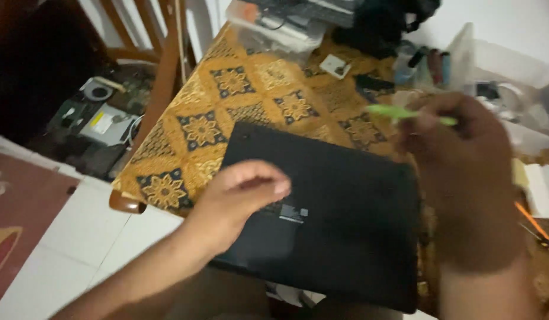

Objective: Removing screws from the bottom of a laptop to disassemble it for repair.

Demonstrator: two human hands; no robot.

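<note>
A black laptop [339, 195] lies bottom side up on a table covered by a yellow patterned cloth [239, 95]. My left hand [239, 195] hovers over its near left part, fingers curled loosely with nothing in them; I cannot tell whether it touches the case. My right hand [464, 160] is raised over the laptop's right edge. It grips a thin light-green tool [399, 112], whose tip points left.
Clutter fills the far end of the table: clear plastic bags [280, 24], a dark bag [387, 24], a small white square part [335, 65], pens. White boxes [541, 184] and an orange pencil [532, 222] lie right. A wooden chair [162, 59] and electronics sit on the floor at left.
</note>
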